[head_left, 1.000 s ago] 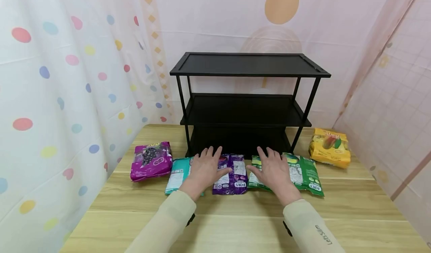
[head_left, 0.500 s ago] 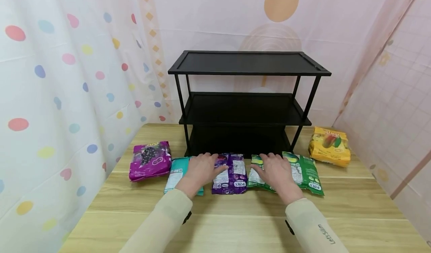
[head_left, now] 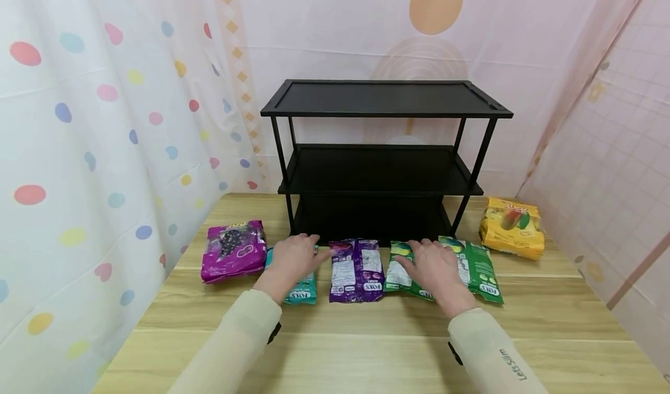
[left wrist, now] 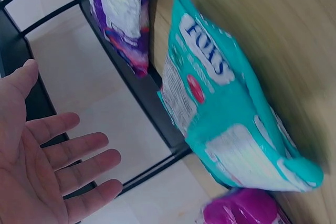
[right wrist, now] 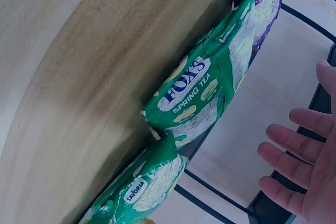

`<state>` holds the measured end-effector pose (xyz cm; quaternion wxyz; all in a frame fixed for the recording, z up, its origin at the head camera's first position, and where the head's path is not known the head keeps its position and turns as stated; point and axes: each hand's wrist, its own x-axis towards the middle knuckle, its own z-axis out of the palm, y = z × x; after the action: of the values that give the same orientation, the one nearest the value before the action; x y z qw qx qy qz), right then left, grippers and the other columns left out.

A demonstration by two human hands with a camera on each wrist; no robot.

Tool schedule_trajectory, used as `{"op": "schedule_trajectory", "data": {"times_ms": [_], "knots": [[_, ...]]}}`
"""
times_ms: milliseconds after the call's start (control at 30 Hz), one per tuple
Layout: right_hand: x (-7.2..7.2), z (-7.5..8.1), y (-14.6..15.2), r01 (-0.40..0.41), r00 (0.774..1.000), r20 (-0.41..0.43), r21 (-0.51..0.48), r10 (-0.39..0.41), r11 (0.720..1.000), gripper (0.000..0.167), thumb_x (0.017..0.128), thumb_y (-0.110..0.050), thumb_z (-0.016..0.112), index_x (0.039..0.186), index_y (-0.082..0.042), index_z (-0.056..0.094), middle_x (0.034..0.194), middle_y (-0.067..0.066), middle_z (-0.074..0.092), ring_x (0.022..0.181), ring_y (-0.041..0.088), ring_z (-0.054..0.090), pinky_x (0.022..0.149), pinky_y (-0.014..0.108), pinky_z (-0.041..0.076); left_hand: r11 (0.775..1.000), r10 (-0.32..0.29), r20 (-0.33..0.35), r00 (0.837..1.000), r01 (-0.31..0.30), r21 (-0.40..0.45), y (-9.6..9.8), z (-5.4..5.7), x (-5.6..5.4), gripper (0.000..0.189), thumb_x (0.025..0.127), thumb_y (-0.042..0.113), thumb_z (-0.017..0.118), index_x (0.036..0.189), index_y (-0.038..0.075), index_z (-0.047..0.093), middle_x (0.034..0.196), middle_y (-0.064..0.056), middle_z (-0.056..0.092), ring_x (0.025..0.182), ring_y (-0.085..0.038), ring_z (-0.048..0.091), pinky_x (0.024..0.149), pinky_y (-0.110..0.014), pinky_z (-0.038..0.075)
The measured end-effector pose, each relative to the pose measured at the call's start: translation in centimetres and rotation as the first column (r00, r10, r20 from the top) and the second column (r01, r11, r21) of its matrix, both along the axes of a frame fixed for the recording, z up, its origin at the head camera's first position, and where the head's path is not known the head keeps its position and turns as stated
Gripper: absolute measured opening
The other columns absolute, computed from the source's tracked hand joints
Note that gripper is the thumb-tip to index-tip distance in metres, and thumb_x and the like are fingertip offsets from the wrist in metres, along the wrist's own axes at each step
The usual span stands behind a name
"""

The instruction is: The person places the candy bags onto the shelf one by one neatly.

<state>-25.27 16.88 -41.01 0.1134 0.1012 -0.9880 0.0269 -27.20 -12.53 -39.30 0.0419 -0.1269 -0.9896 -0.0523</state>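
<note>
My left hand (head_left: 291,261) hovers above a teal FOX'S bag (head_left: 303,293) and hides part of it. In the left wrist view its fingers are spread, palm apart from the teal bag (left wrist: 220,114). My right hand (head_left: 435,269) is over two green bags lying side by side, the left one (head_left: 396,277) and the right one (head_left: 478,274). The right wrist view reads "SPRING TEA" on one green bag (right wrist: 197,90); loosely bent fingers (right wrist: 286,153) stand off from it, holding nothing. Between the hands lies a purple FOX'S bag (head_left: 357,274).
A black three-tier shelf (head_left: 379,170) stands behind the row of bags on the wooden table (head_left: 356,353). At the left lies a magenta bag with a dark-fruit picture (head_left: 235,253), at the right a yellow mango bag (head_left: 513,231). Patterned curtains (head_left: 104,149) surround the table.
My left hand has moved left over the teal bag, uncovering its lower right part and more of the purple bag. My right hand has shifted slightly right. The bags stay put.
</note>
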Motion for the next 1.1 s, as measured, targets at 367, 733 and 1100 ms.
{"op": "schedule_trajectory", "data": {"times_ms": [367,733,1100], "knots": [[0.0,0.1,0.8,0.017,0.999,0.032,0.002,-0.017,1.000,0.059,0.097,-0.053,0.056,0.133,-0.007,0.063,0.117,0.020,0.066,0.100,0.040,0.065,0.083,0.054,0.052,0.999,0.044,0.031,0.999,-0.044,0.002,-2.0,0.5,-0.4,0.068,0.098,0.058,0.051,0.138,0.004,0.058,0.132,-0.023,0.060,0.116,-0.040,0.060,0.089,-0.052,0.052],[-0.7,1.3,2.2,0.071,0.992,0.104,-0.004,-0.070,0.997,0.064,0.099,-0.054,0.051,0.138,-0.004,0.058,0.132,0.024,0.058,0.120,0.046,0.054,0.099,0.062,0.040,0.995,0.099,0.051,0.994,-0.098,-0.016,-4.0,0.6,-1.1,0.071,0.098,0.060,0.049,0.140,0.003,0.056,0.131,-0.024,0.060,0.111,-0.042,0.062,0.085,-0.054,0.053],[-1.1,3.5,4.6,0.090,0.996,0.011,0.037,-0.091,0.995,0.062,0.099,-0.053,0.052,0.134,-0.003,0.061,0.126,0.026,0.062,0.104,0.043,0.063,0.080,0.054,0.050,0.994,0.108,0.050,0.993,-0.107,-0.016,-5.3,0.8,-1.4,0.070,0.099,0.057,0.050,0.139,0.001,0.055,0.130,-0.026,0.060,0.112,-0.044,0.060,0.087,-0.057,0.050]]}}
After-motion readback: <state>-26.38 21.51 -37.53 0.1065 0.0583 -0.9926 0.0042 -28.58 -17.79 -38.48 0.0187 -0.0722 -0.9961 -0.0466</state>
